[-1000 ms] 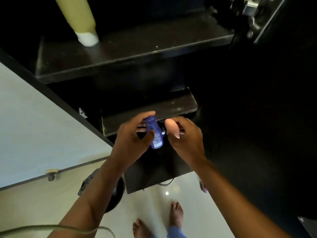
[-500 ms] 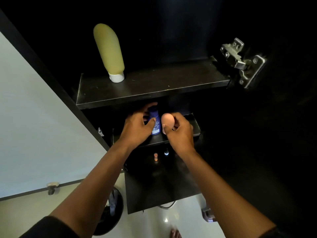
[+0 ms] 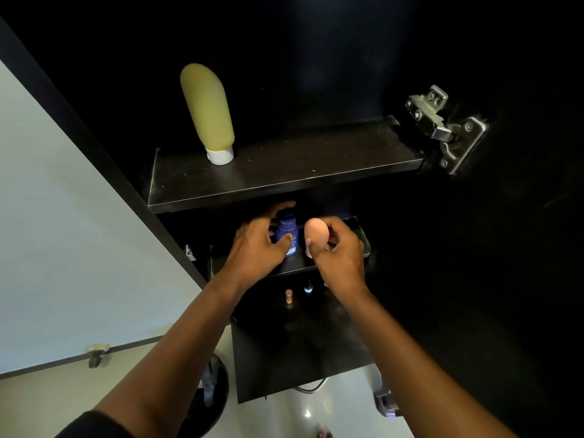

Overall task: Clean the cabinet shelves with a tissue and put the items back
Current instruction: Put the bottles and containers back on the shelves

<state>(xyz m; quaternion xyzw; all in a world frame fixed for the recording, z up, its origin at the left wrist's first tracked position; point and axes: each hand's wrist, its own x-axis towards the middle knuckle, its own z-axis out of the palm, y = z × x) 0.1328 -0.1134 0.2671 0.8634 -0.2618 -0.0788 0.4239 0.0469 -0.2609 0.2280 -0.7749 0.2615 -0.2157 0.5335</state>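
A dark open cabinet fills the view. My left hand [image 3: 257, 245] grips a small blue bottle [image 3: 288, 233] standing on the middle shelf [image 3: 357, 235]. Beside it, my right hand [image 3: 339, 251] holds a pink egg-shaped sponge [image 3: 316, 230] at the same shelf. On the upper shelf [image 3: 300, 167] a yellow tube [image 3: 207, 112] stands on its white cap at the left. Two tiny bottles, one orange [image 3: 288, 295] and one dark [image 3: 308, 287], stand on the lowest surface under my wrists.
A metal hinge [image 3: 442, 128] is fixed at the upper shelf's right end. The white cabinet door [image 3: 63, 248] hangs open on the left. A black bin [image 3: 208, 393] stands on the light floor below, and a cable [image 3: 311, 388] trails under the cabinet.
The view has tilted up, showing the upper shelf and hinge. Both hands have carried the blue bottle and the pink sponge forward onto the middle shelf.
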